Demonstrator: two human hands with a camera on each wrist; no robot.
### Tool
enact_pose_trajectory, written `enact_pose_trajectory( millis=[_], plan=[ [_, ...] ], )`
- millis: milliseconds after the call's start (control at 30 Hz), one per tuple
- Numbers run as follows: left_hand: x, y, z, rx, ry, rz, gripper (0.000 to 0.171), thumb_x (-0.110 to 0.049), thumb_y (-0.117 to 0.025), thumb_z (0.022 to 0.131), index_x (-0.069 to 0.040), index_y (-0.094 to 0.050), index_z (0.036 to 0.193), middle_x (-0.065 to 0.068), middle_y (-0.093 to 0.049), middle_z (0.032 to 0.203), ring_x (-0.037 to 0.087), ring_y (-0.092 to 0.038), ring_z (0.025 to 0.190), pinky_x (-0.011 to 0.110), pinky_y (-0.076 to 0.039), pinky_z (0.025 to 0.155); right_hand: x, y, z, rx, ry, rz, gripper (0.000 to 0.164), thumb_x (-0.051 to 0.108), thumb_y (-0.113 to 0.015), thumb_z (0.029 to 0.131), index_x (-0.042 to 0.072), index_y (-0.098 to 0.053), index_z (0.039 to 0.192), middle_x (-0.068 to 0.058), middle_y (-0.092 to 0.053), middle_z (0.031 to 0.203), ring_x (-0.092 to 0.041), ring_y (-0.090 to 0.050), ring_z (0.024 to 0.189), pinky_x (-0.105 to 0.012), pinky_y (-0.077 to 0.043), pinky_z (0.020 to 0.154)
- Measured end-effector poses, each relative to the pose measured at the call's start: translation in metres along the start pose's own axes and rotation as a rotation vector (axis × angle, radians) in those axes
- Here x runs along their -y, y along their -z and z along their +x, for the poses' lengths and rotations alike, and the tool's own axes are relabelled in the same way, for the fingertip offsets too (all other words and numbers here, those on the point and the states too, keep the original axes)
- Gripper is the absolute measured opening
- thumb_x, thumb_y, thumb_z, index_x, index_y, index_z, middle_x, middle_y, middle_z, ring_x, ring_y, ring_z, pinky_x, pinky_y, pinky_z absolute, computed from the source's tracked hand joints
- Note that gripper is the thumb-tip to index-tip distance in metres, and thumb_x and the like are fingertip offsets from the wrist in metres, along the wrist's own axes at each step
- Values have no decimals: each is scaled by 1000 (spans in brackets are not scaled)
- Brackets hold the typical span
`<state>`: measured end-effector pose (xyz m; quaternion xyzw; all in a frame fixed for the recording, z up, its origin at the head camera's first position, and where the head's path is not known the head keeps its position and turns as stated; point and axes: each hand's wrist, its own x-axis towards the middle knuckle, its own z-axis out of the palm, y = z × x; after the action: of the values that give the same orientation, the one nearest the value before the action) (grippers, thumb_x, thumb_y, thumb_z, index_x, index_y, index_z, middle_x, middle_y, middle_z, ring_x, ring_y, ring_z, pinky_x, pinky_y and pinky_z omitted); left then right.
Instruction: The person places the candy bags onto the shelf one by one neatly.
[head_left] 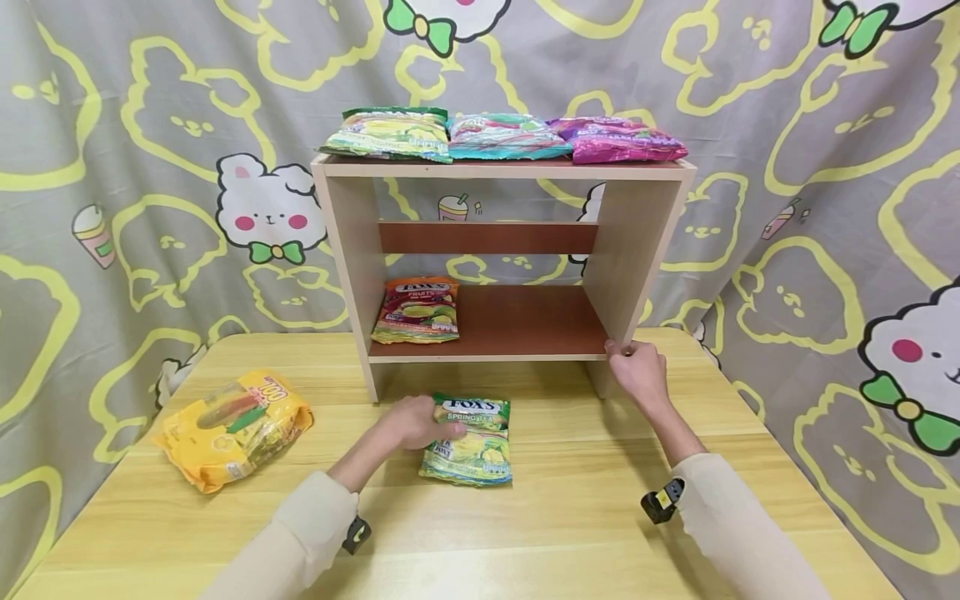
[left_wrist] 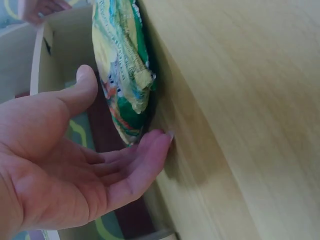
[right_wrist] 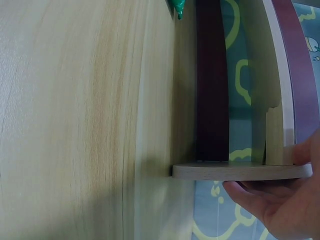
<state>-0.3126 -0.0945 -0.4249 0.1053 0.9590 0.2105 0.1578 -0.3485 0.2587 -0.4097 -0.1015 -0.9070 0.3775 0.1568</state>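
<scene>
A green candy bag (head_left: 474, 442) marked FOX'S lies flat on the table in front of the shelf. At its left edge is my left hand (head_left: 412, 423). The left wrist view shows that hand (left_wrist: 85, 160) with thumb and fingers spread apart; the fingertips are right at the edge of the green bag (left_wrist: 122, 60), and the thumb stands off from it. My right hand (head_left: 641, 371) grips the right side panel of the small wooden shelf (head_left: 637, 233). In the right wrist view, the hand's (right_wrist: 285, 200) thumb is on the panel's inner side and its fingers are outside.
A red candy bag (head_left: 418, 312) stands on the lower board's left end. On the top board lie a green-yellow bag (head_left: 393, 133), a teal bag (head_left: 510, 137) and a magenta bag (head_left: 618, 140). A yellow bag (head_left: 236, 429) rests on the table (head_left: 585, 533) at left. Patterned curtain (head_left: 787, 208) surrounds the table.
</scene>
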Motion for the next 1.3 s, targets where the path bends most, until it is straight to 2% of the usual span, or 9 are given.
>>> enact_pose_trajectory(
  millis=[167, 233, 333, 400, 467, 667, 967, 1133, 1300],
  plan=[
    [-1, -2, 0, 9, -9, 17, 53, -55, -66, 92, -12, -49, 67, 2, -41, 64, 16, -38, 58, 29, -37, 52, 0, 0, 0, -13, 6, -5, 47, 38, -51, 100, -1, -72, 84, -18, -70, 79, -32, -57, 75, -33, -41, 56],
    [-2, -3, 0, 2, -8, 29, 52, -55, -67, 92, -9, -54, 71, 5, -51, 72, 18, -43, 61, 31, -42, 56, 0, -1, 0, -11, 5, -5, 47, 39, -51, 100, -1, -71, 83, -18, -70, 80, -32, -57, 76, -33, -41, 57],
    [-3, -4, 1, -5, -4, 48, 60, -54, -66, 93, 6, -66, 100, 20, -66, 106, 26, -60, 82, 41, -56, 76, -1, 0, 0, -4, 1, -4, 48, 40, -50, 100, 0, -71, 84, -18, -69, 80, -31, -56, 75, -33, -41, 56],
    [-3, -4, 1, -6, 6, 51, 76, -55, -66, 93, 13, -58, 127, 30, -60, 131, 32, -65, 95, 46, -57, 89, -1, 0, 0, 1, -1, -2, 48, 40, -50, 101, 0, -71, 83, -18, -69, 81, -31, -56, 75, -33, -41, 56],
    [-3, -5, 2, -3, 26, 28, 90, -54, -66, 93, 17, -42, 143, 35, -54, 139, 34, -69, 92, 46, -58, 88, -1, 0, 0, 4, -1, -1, 48, 41, -50, 101, 1, -71, 84, -18, -69, 81, -31, -57, 76, -33, -42, 56],
    [-4, -9, 5, -1, 71, -51, 106, -52, -68, 93, 16, -14, 154, 37, -57, 132, 24, -63, 53, 32, -53, 53, -1, 0, 0, 9, -7, -3, 49, 42, -49, 101, 1, -72, 86, -19, -70, 82, -31, -57, 76, -33, -41, 57],
    [-6, -14, 5, -31, 24, -116, 109, -40, -72, 93, 14, -1, 155, 29, -67, 112, 24, -61, 65, 39, -55, 70, -1, 0, 1, 1, -2, -1, 48, 41, -51, 100, 1, -72, 85, -20, -70, 83, -31, -56, 77, -33, -41, 56],
    [-8, -15, 5, -49, -7, -190, 108, -32, -72, 94, 13, 4, 156, 16, -70, 94, 19, -52, 58, 34, -48, 56, -1, 0, 1, 7, -1, 1, 49, 41, -51, 101, -1, -73, 89, -20, -70, 85, -31, -56, 78, -33, -41, 57],
    [-11, -16, 4, -63, -41, -274, 107, -22, -72, 95, 13, 10, 155, 27, -69, 119, 14, -43, 46, 28, -41, 46, 0, 0, 1, 11, -6, 2, 50, 41, -50, 100, -1, -70, 83, -14, -65, 74, -29, -54, 73, -33, -40, 55]
  ],
)
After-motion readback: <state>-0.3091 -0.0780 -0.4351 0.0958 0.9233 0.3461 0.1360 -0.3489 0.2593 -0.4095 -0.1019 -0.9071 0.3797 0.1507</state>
